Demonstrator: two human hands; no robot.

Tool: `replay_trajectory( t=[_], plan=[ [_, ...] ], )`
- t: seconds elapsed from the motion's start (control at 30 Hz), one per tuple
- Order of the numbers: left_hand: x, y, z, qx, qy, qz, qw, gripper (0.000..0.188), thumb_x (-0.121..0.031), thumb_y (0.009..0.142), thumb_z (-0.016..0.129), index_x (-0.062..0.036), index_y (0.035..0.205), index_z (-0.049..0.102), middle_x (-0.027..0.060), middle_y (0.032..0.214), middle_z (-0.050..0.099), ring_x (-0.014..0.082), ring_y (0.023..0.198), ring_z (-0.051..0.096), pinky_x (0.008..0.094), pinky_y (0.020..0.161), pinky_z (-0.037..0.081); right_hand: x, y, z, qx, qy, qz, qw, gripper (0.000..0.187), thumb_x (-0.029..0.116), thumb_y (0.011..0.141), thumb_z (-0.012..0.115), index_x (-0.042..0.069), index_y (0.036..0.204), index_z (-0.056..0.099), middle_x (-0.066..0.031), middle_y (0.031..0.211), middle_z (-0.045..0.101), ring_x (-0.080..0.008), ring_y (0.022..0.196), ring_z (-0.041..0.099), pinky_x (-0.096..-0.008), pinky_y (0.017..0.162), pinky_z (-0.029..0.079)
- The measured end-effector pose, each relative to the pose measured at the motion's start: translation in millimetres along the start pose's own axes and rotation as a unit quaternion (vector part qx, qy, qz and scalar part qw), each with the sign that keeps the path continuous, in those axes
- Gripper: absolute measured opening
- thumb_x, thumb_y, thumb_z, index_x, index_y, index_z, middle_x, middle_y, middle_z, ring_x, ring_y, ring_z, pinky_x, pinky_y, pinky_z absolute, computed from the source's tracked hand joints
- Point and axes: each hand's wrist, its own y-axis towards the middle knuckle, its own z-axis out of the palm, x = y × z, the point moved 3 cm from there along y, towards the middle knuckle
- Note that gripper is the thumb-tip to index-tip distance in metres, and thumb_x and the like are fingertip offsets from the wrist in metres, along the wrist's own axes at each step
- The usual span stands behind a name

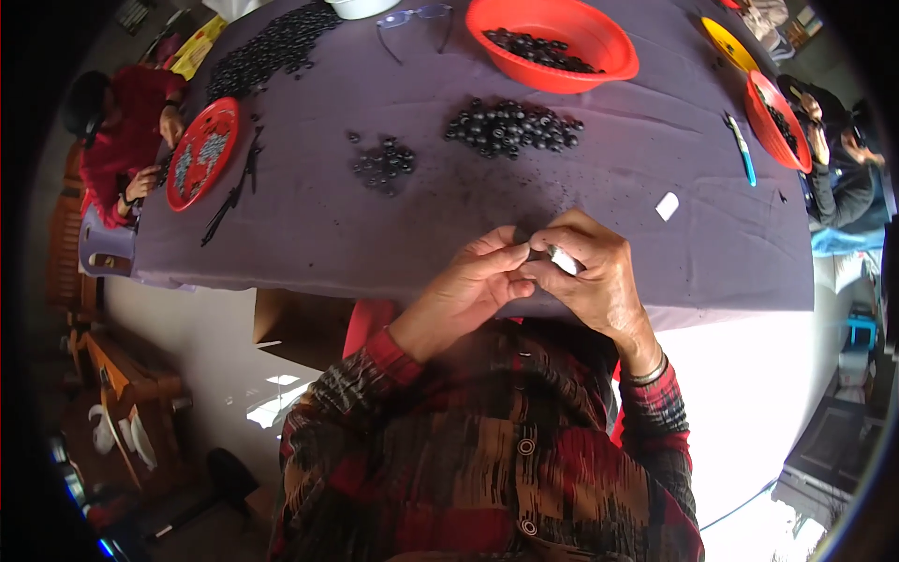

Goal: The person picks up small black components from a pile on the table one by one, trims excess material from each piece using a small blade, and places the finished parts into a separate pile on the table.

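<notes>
My left hand (482,276) and my right hand (595,267) meet just above the near edge of the table. The left fingers pinch together; whatever is between them is too small and covered to make out. Closed in my right fist is a small white tool (564,259), mostly hidden by the fingers, its tip toward the left fingertips. Beyond the hands lies a pile of round black beads (510,128), with a smaller cluster of black beads (384,167) left of it. Dark crumbs dot the cloth between. A small white piece (667,206) rests right of my right hand.
A red basin (599,80) holding black beads stands at the back, near eyeglasses (412,14) and a long black heap (272,51). Left are a red plate (225,110) and black tools (220,215); right, a blue-and-white pen-like tool (741,150) and red basket (796,155). People sit at both sides.
</notes>
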Motion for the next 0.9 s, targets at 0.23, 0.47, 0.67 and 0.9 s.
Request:
replay_trajectory(
  t=[0.23, 0.47, 0.67, 0.9],
  plan=[
    [-18, -10, 10, -0.011, 0.187, 0.076, 0.979, 0.013, -0.005, 0.087, 0.060, -0.0069, 0.100, 0.059, 0.0006, 0.084, 0.061, 0.0115, 0.072, 0.057, 0.0266, 0.068, 0.047, -1, 1, -4, 0.029, 0.109, 0.019, 0.993, 0.025, -0.006, 0.066, 0.073, 0.003, 0.089, 0.066, -0.0042, 0.083, 0.060, -0.0150, 0.075, 0.059, -0.0276, 0.068, 0.047],
    [-11, -8, 14, -0.006, 0.157, 0.076, 0.985, 0.013, -0.009, 0.089, 0.058, -0.0053, 0.101, 0.056, 0.0022, 0.087, 0.060, 0.0114, 0.072, 0.055, 0.0277, 0.070, 0.044, -2, 0, -10, 0.058, 0.240, 0.050, 0.968, 0.010, -0.001, 0.080, 0.069, -0.004, 0.089, 0.064, -0.0037, 0.079, 0.056, -0.0128, 0.070, 0.063, -0.0251, 0.066, 0.050],
    [-10, -6, 15, 0.021, 0.157, 0.053, 0.986, 0.016, -0.010, 0.090, 0.058, -0.0062, 0.105, 0.055, 0.0024, 0.089, 0.056, 0.0111, 0.078, 0.052, 0.0268, 0.069, 0.042, -9, 1, -8, 0.074, 0.326, 0.130, 0.934, 0.008, 0.002, 0.081, 0.068, -0.004, 0.086, 0.065, -0.0031, 0.077, 0.056, -0.0115, 0.072, 0.061, -0.0244, 0.066, 0.049],
    [-6, -5, 16, 0.031, 0.090, 0.029, 0.995, 0.016, -0.013, 0.089, 0.060, -0.0057, 0.102, 0.054, 0.0035, 0.087, 0.056, 0.0122, 0.081, 0.053, 0.0270, 0.069, 0.045, -10, 5, -10, 0.109, 0.337, 0.180, 0.918, 0.009, 0.008, 0.084, 0.068, 0.000, 0.086, 0.066, -0.0005, 0.076, 0.056, -0.0072, 0.072, 0.055, -0.0234, 0.065, 0.044]
  ],
)
